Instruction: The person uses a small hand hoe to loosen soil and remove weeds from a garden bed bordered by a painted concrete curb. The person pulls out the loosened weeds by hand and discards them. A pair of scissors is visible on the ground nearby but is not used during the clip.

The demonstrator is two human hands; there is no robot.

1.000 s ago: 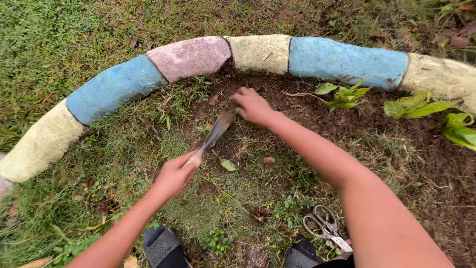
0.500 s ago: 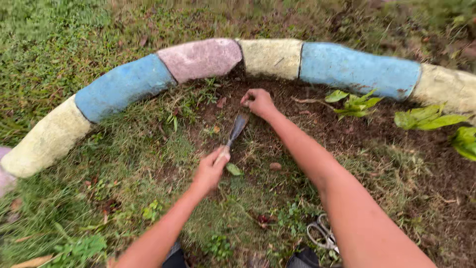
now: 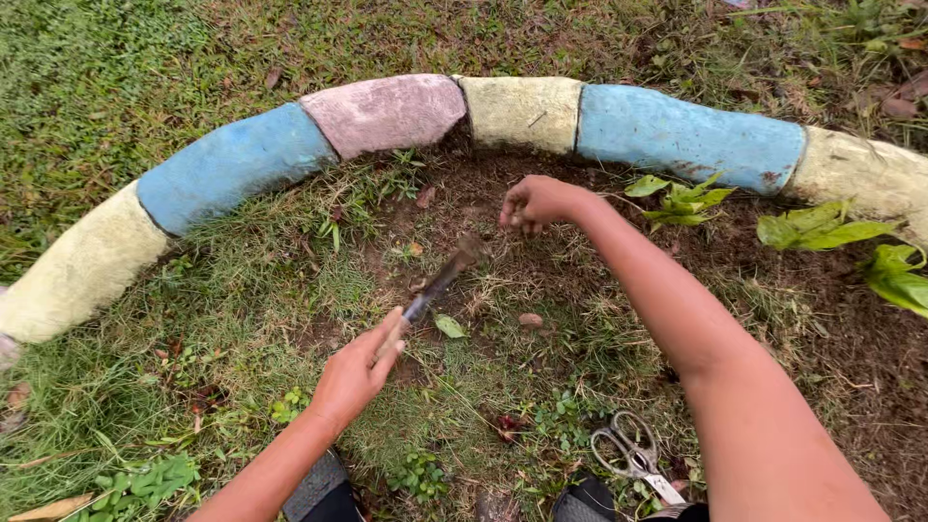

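My left hand (image 3: 356,372) grips the handle of a knife (image 3: 440,283) whose blurred blade points up and right over a patch of grass and bare soil. Beyond the blade tip, my right hand (image 3: 537,202) is closed in a loose fist just above the soil; what it pinches, if anything, I cannot make out. Both hands work inside a curved garden border of painted stones (image 3: 387,111), coloured yellow, blue and pink.
Silver scissors (image 3: 630,452) lie on the grass near my right leg. Green leafy plants (image 3: 681,196) and larger leaves (image 3: 836,232) grow by the border at right. A small green leaf (image 3: 449,327) lies by the knife. My dark shoes (image 3: 319,488) show at the bottom edge.
The left hand has swung the knife back and forth; the blade now sits apart from the right hand, which stays closed near the same spot of soil. The view has shifted slightly.
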